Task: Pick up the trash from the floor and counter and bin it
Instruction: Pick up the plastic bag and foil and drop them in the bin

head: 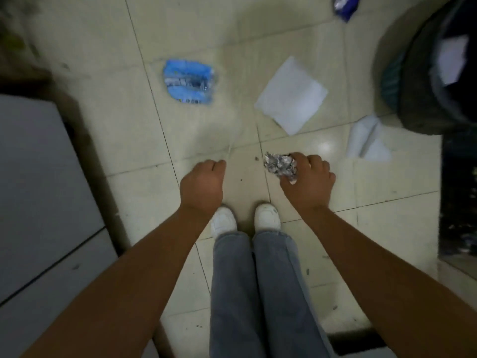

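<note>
My right hand (308,182) grips a crumpled silver foil ball (280,165), held above the tiled floor. My left hand (202,184) hangs beside it with the fingers curled in and nothing visible in them. On the floor ahead lie a flattened blue plastic wrapper (189,82), a white napkin (291,96) and a folded white paper (367,139). Another blue wrapper (344,5) lies at the top edge. The dark bin (423,81) with a black liner stands at the upper right, with white paper inside.
A grey cabinet or counter front (38,189) fills the left side. My white shoes (245,219) and jeans are below the hands. A dark unit (458,202) stands at the right edge.
</note>
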